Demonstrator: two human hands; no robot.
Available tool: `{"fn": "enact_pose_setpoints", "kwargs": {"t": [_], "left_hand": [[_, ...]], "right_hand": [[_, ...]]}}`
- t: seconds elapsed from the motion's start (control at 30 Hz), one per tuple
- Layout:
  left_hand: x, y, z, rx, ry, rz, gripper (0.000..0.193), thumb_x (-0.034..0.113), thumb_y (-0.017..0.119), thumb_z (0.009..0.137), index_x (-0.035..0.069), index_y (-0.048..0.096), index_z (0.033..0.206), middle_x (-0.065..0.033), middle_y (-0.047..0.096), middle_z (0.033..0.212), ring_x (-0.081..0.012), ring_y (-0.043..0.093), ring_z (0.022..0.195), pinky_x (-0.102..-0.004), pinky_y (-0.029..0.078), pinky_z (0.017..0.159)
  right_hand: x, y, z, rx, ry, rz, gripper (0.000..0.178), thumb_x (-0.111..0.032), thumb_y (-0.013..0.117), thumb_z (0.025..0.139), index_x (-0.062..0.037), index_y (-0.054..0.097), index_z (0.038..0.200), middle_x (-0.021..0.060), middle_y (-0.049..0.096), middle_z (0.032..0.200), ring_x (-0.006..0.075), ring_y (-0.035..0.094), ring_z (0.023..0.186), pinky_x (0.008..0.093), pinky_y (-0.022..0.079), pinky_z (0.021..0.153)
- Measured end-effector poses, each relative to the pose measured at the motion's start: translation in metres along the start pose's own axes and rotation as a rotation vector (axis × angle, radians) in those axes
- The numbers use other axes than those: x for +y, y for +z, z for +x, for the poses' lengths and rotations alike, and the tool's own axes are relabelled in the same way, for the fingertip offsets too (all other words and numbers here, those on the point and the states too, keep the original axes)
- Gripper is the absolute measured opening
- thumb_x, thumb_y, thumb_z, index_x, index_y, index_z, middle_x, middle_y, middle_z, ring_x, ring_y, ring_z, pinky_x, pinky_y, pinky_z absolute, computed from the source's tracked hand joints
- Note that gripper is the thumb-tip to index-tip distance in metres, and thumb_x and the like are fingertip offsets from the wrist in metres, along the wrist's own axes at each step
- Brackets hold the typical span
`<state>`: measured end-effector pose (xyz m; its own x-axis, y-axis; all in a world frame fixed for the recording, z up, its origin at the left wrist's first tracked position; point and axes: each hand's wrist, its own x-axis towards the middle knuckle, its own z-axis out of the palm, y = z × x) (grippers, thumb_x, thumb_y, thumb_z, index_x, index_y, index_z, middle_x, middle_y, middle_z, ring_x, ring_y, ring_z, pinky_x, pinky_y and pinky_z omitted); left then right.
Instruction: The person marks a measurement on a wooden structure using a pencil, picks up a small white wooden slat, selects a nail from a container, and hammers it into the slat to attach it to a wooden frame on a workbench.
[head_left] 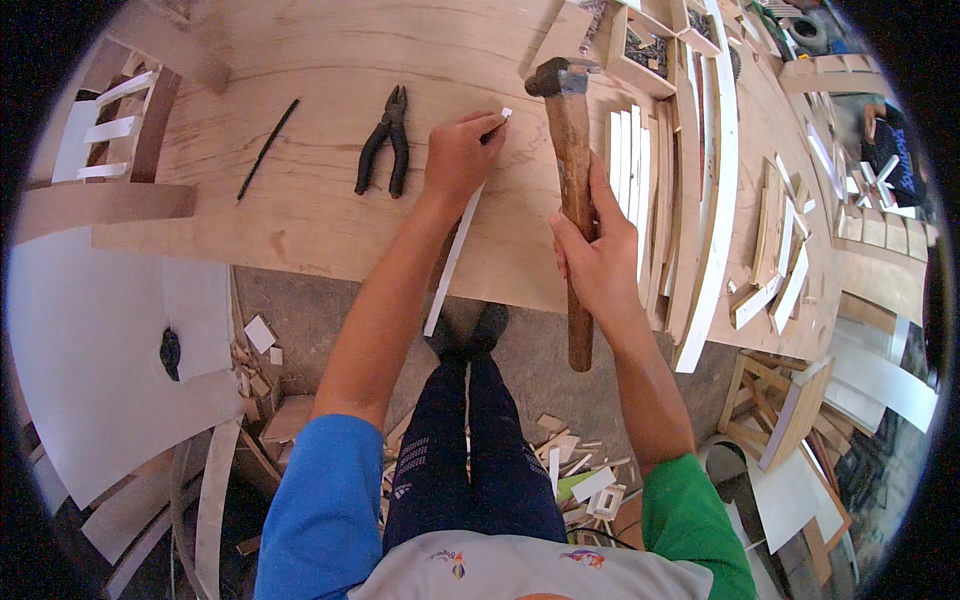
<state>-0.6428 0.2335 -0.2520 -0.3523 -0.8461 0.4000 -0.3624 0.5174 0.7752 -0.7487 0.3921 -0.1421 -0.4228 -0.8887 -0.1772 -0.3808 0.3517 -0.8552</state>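
Note:
My left hand (pixel 463 158) rests at the workbench (pixel 310 215), closed around a narrow white-faced wooden strip (pixel 452 262). One end of the strip pokes out past my fingertips, and the other overhangs the bench's near edge. In my right hand (pixel 600 250) is a hammer (pixel 572 140), gripped around its wooden handle. Its dark metal head is up and away from me, to the right of my left hand; the handle's butt points back toward me. Black-handled pliers (pixel 383 150) lie left of my left hand. Farther left is a thin black stick (pixel 268 148), its kind unclear.
Several white strips (pixel 624 150) and a long white strip (pixel 715 230) lie to the right. Beyond them sits a compartmented wooden box (pixel 645 78) with small dark pieces inside. A slatted wooden frame (pixel 160 125) stands at the left. Wood scraps (pixel 590 480) litter the floor.

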Motion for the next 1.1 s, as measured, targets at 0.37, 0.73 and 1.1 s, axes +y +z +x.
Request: {"fn": "enact_pose_setpoints", "kwargs": {"t": [0.37,0.73,1.1], "left_hand": [[-0.005,-0.006,0.007,-0.086,-0.052,-0.116,0.030,0.012,0.066,0.071,0.005,0.068,0.100,-0.0119,0.070,0.090,-0.0312,0.062,0.083,-0.0396,0.049,0.080],[-0.004,-0.004,0.010,-0.120,0.040,0.064,0.022,0.024,0.074,0.077,0.007,0.071,0.091,-0.0089,0.068,0.079,-0.0281,0.059,0.078,-0.0385,0.047,0.072],[-0.010,-0.001,0.008,-0.090,0.049,0.091,0.017,0.021,0.073,0.077,0.007,0.074,0.086,-0.0101,0.067,0.075,-0.0279,0.061,0.076,-0.0381,0.048,0.071]], "right_hand": [[0.017,0.002,-0.006,-0.085,0.060,0.144,0.069,-0.001,0.057,0.089,-0.0044,0.025,0.150,0.0001,0.050,0.061,0.0071,0.046,0.045,0.0231,0.039,0.040],[0.010,-0.001,-0.003,-0.098,0.091,0.129,0.069,-0.001,0.057,0.088,-0.0063,0.025,0.150,0.0005,0.051,0.062,0.0067,0.047,0.047,0.0229,0.040,0.041],[0.013,0.001,0.002,-0.094,0.058,0.063,0.069,-0.010,0.063,0.082,-0.0051,0.034,0.145,0.0152,0.057,0.066,0.0184,0.055,0.053,0.0327,0.048,0.054]]}}
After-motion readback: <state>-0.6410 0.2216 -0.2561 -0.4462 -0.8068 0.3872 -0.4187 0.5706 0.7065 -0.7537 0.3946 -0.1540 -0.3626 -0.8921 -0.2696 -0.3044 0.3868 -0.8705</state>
